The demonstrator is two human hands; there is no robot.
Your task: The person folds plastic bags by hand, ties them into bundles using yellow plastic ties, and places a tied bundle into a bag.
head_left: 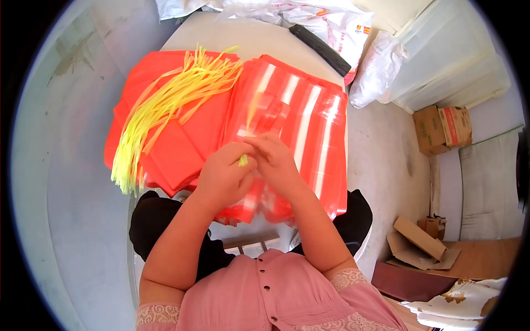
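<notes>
My left hand (pixel 227 172) is closed around a thin yellow plastic strip (pixel 243 160), and a short end pokes out between its fingers. Fingertips of my right hand (pixel 277 165) pinch together against the left ones, where the strip's blurred upper part (pixel 253 113) rises. Beneath both hands lies a stack of red plastic sheets with white stripes (pixel 314 121), glossy and partly see-through. To its left is a plain red folded pile (pixel 185 129). A loose bundle of long yellow strips (pixel 160 116) is draped across that pile.
The pale table (pixel 204 33) carries the red piles. At its back are white printed bags (pixel 331 27) and a black roll (pixel 320 49). A stuffed white bag (pixel 380 69) stands at the back right. Cardboard boxes (pixel 441 129) and an opened carton (pixel 420 243) are farther right.
</notes>
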